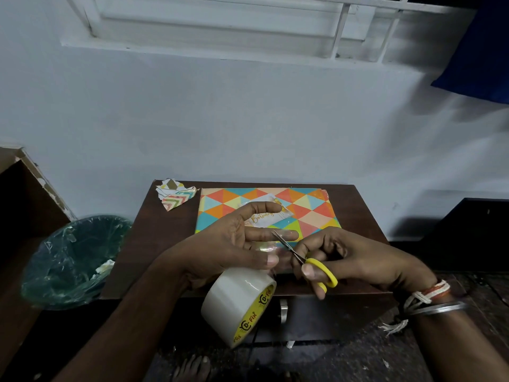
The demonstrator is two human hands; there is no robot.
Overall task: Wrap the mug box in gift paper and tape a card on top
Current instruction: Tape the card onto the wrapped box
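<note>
1. One wrapped mug box [311, 213] lies flat on the small dark table [154, 238], covered in triangle-patterned gift paper, its long axis running left to right across the person's view
2. A birthday card [264, 215] rests on top of the box, left of its middle; its near part is hidden behind the left hand's fingers, and I cannot tell whether any tape holds it yet
3. The left hand [242, 241] has its fingers stretched out straight and its thumb extended, with a clear strip of tape [271, 248] pulled taut between thumb and finger; the tape roll [237, 304] hangs below the palm
4. The right hand [358, 260] grips small yellow-handled scissors [303, 260], thumb and fingers curled through the loops, and the blades stand slightly apart at the strip
5. The step in hand looks like cutting a piece of tape for the card
6. The box and card lie straight ahead of both hands, farther from the person; the left hand is nearer the card, so the cut piece likely only needs to go forward and down
7. Paper scraps [175, 194] sit at the table's far left corner, and a lined bin [74, 260] stands on the floor to the left
</note>
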